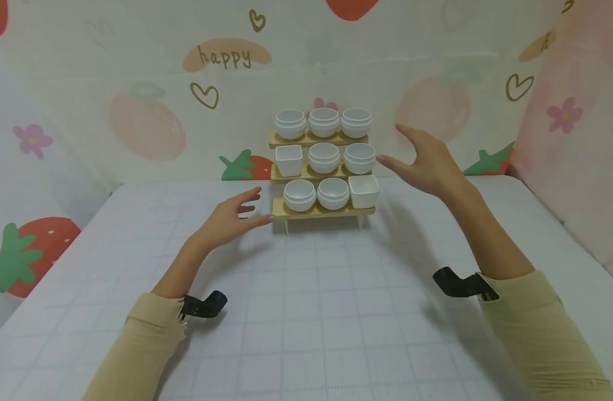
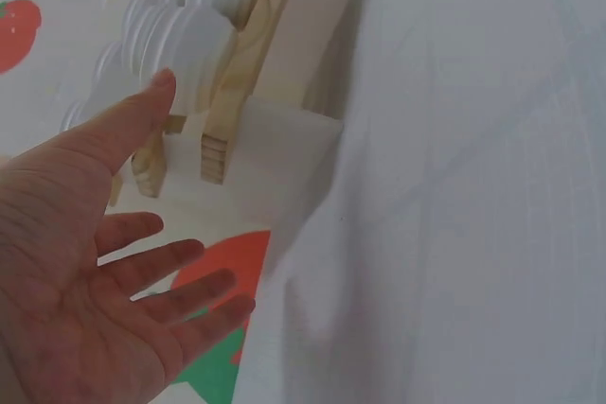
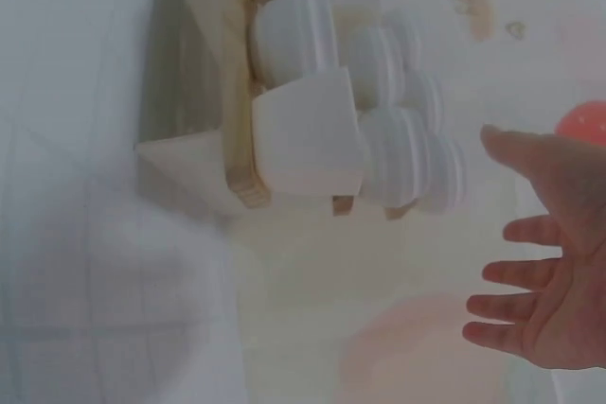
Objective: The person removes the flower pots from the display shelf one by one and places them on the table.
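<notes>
A three-tier wooden stand (image 1: 324,211) holds several small white cups in three rows. Most are round bowls, such as the round cup (image 1: 332,193) in the front row. One square cup (image 1: 288,160) sits at the left of the middle tier, another square cup (image 1: 364,191) at the front right. My left hand (image 1: 228,219) is beside the stand's lower left end, fingers spread, thumb tip right at the bottom shelf's edge. To the right of the stand my right hand (image 1: 427,161) is raised with fingers apart, its thumb near the middle tier's right round cup (image 1: 359,157). Neither hand holds anything.
The stand rests near the back of a table with a pale checked cloth (image 1: 301,312). Behind it hangs a printed backdrop (image 1: 331,67) with strawberries, hearts and flowers. A black wrist camera mount (image 1: 204,304) juts from the left sleeve, another black mount (image 1: 459,283) from the right.
</notes>
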The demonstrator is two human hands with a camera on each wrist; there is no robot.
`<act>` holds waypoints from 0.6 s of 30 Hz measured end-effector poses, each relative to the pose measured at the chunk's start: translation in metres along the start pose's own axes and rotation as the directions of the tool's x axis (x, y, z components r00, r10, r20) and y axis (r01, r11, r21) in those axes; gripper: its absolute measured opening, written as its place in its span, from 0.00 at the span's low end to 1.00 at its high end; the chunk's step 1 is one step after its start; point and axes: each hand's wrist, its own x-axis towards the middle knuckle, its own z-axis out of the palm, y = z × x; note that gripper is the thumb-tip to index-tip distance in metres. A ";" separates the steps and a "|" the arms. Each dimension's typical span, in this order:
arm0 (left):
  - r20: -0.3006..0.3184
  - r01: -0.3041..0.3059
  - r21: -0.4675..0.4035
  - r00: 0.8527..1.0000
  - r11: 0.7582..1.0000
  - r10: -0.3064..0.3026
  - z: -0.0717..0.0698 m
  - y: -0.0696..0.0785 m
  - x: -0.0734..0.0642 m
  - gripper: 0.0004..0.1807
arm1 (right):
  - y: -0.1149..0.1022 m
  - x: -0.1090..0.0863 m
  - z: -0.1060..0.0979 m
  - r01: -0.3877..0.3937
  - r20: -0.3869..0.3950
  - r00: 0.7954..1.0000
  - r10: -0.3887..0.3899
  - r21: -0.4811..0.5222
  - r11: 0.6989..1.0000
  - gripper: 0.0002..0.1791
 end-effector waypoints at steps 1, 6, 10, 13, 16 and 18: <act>0.002 0.002 -0.013 1.000 1.000 -0.002 0.000 0.000 0.001 0.48 | -0.002 0.001 -0.001 -0.005 0.002 1.000 0.005 0.005 1.000 0.48; 0.028 0.020 -0.151 0.999 0.988 -0.016 0.001 -0.001 0.003 0.46 | -0.011 0.005 -0.003 -0.016 -0.002 1.000 0.016 0.029 0.999 0.47; 0.058 0.036 -0.300 0.998 0.953 -0.019 0.001 -0.005 0.006 0.45 | -0.020 0.011 -0.004 -0.003 -0.029 1.000 0.004 0.052 0.999 0.45; 0.077 0.056 -0.410 0.997 0.910 -0.027 0.001 -0.006 0.008 0.44 | -0.026 0.016 -0.005 0.004 -0.048 0.999 0.000 0.075 0.997 0.43; 0.098 0.094 -0.513 0.994 0.853 -0.051 0.000 -0.005 0.010 0.43 | -0.032 0.020 -0.007 0.005 -0.057 0.998 0.000 0.099 0.995 0.42; 0.109 0.118 -0.559 0.992 0.821 -0.068 -0.001 -0.004 0.011 0.41 | -0.037 0.023 -0.008 0.009 -0.061 0.998 -0.003 0.109 0.994 0.41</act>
